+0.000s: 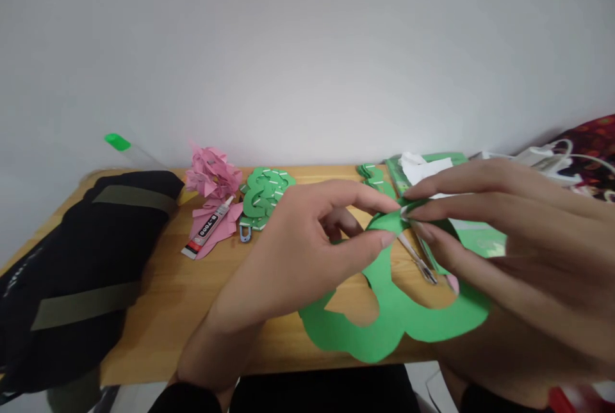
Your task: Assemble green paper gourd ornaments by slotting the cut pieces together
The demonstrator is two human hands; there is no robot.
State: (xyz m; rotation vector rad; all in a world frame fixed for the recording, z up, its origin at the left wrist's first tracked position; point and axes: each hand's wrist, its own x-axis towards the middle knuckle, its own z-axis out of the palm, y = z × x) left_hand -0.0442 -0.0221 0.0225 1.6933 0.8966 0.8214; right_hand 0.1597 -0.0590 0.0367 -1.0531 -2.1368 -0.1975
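Both hands hold a green paper cutout (394, 317) with curved holes, raised just above the wooden table (158, 310). My left hand (298, 253) pinches the cutout's upper edge between thumb and forefinger. My right hand (485, 234) comes in from the right, its fingertips pressed together on the same upper edge beside the left fingertips. Under the cutout lies a thin metal tool (419, 262), perhaps tweezers or scissors.
A black bag (72, 272) with olive straps covers the table's left end. Behind it lie crumpled pink paper (214, 176), a glue tube (207, 228), a pile of green paper links (264, 192), more green sheets with white paper (423, 166), and white cables (552, 160) at right.
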